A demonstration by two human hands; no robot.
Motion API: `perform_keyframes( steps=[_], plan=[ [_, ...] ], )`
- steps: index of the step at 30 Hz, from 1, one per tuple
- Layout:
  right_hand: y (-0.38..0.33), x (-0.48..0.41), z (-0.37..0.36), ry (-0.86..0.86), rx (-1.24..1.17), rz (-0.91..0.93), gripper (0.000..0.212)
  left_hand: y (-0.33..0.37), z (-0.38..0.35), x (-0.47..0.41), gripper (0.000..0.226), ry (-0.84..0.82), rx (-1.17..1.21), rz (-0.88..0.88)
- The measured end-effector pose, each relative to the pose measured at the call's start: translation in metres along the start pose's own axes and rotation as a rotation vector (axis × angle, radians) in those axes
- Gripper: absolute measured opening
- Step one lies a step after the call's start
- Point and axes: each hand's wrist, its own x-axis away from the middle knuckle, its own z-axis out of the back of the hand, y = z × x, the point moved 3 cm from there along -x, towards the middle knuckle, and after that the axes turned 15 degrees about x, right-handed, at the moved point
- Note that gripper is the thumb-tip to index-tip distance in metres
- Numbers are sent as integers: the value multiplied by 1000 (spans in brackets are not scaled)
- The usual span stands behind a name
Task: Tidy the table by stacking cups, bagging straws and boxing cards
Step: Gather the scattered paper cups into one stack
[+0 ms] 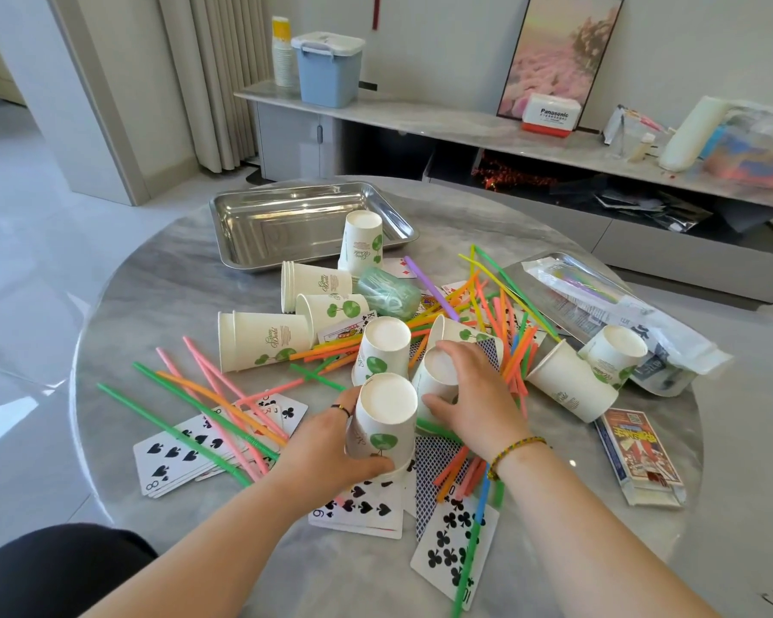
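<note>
On table (161,305) | cups (387,421) white, green leaf print | upturned, some toppled

A home living room: a marble table (152,305), a low media cabinet (420,122), curtains (206,73) and a framed picture (558,51) leaning against the wall.

Our left hand (324,441) grips an upside-down cup (387,417) toward the table (152,305) near edge, right hand (469,394) holds a tilted cup (438,372) beside it.
</note>
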Motion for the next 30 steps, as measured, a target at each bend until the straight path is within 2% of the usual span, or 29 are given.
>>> perform_keyframes(
  steps=[7, 10, 14, 16, 19, 24, 30],
  plan=[
    [15, 0, 15, 164, -304, -77, 50, 5, 3, 5, 86, -120, -22, -54],
    [16, 2, 32, 245, -412, -68, 47, 6, 17, -1, 80, -57, 6, -48],
    [10, 9, 51, 290, -528, -29, 45, 10, 35, -8, 51, 122, 42, -137],
    [4, 12, 55, 257, -587, 9, 48, 11, 43, -18, 47, 206, 62, -128],
    [-10, 16, 51, 131, -617, 102, 61, 14, 50, -39, 54, 246, 43, -82],
    [-25, 20, 35, -32, -523, 175, 78, 22, 40, -74, 78, 52, -255, -81],
    [-37, 26, 10, -168, -295, 288, 83, 23, 30, -92, 76, -67, -220, -86]
  ],
)
